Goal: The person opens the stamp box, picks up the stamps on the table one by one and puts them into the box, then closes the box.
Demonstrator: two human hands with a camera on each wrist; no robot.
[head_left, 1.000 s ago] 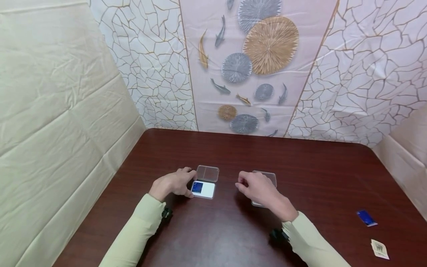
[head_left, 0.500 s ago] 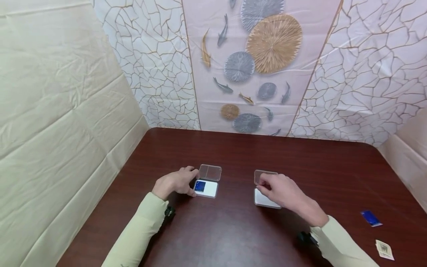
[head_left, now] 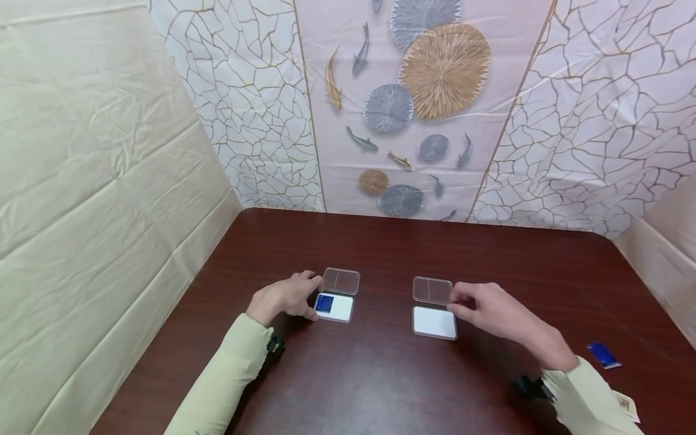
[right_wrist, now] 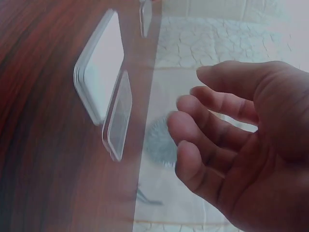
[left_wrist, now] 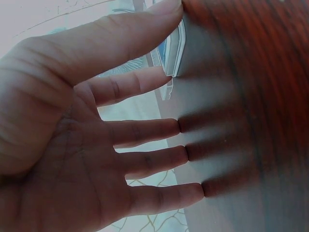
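Right hand [head_left: 486,306] rightward, palm [right_wrist: 263,179] in wrist view

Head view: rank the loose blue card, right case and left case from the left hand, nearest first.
1. Left case: beside the left hand.
2. Right case: right of centre.
3. Loose blue card: far right.

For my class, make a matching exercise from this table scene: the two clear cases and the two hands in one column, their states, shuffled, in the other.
1. left clear case
2. right clear case
3. left hand
4. right hand

A. loosely curled, holding nothing
B. shows plain white, no blue
C. fingers outstretched beside the left clear case
D. shows a blue square on white

Pairs: 1-D, 2-B, 3-C, 4-A
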